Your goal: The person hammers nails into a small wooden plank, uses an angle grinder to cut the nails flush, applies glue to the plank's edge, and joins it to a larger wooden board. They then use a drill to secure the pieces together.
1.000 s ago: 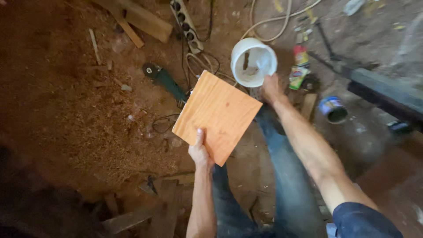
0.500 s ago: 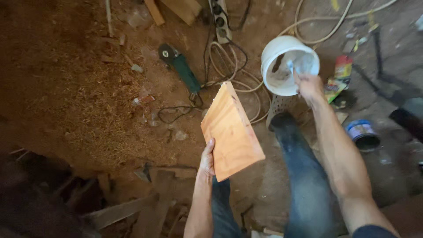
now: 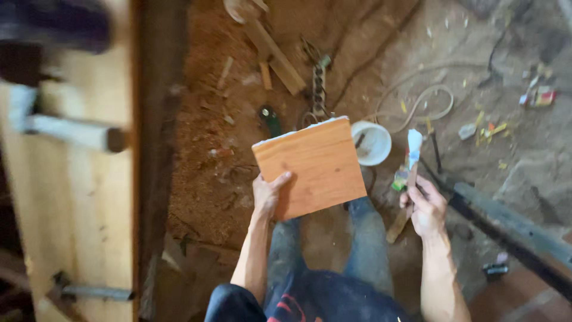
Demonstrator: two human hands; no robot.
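Note:
My left hand [image 3: 269, 194] grips the lower left corner of a square orange-brown wooden board [image 3: 313, 164], held up flat in front of me with its pale upper edge showing. My right hand [image 3: 426, 209] is closed on the handle of a brush or stick [image 3: 411, 164] whose white-coated tip points upward, to the right of the board and apart from it. Below, on the floor, a white bucket [image 3: 372, 143] stands just past the board's right edge.
A light wooden workbench [image 3: 77, 197] with a metal clamp bar [image 3: 68, 131] fills the left. Sawdust covers the floor [image 3: 202, 179], with wood offcuts [image 3: 277, 50], a power strip [image 3: 319, 89], a hose [image 3: 429, 101] and a dark metal beam [image 3: 512, 226] at right.
I have risen and the view has pulled back. My right hand came out of the bucket holding the white-tipped brush. The board turned from tilted edge-on to facing me.

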